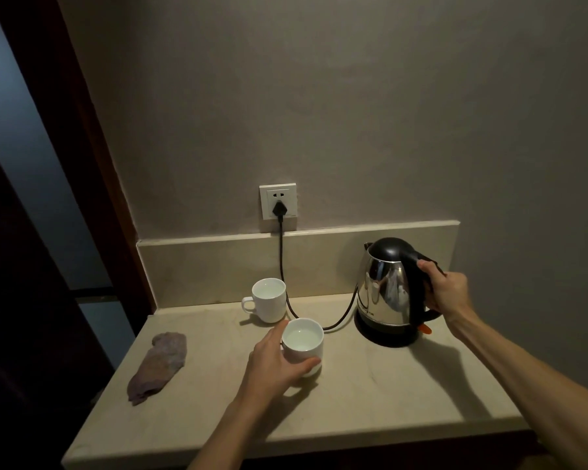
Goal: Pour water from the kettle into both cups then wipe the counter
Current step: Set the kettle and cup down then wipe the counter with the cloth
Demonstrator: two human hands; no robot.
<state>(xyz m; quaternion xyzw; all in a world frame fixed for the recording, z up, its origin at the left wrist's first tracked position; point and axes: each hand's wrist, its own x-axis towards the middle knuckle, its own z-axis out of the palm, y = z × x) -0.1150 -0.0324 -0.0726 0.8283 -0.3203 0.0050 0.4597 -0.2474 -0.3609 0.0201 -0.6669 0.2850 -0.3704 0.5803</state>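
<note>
Kettle (386, 286): upright on its black base (384, 334), at the counter's (370, 395) right rear.
Right hand (447, 291): closed around the kettle's handle.
Left hand (274, 362): wrapped around the near cup (302, 344), left of the kettle; water inside.
Far cup (269, 300): behind the near cup, water inside.
Cloth (158, 366): far left of the kettle, lying flat.

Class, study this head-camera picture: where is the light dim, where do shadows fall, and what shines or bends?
Head view: dim overall, with the left edge nearly black; the right hand and its arm throw a hard shadow on the counter; the steel kettle shows mirror reflections; the near cup, held by the left hand, reads clearly; the wide lens makes the dark frame at left lean.
</note>
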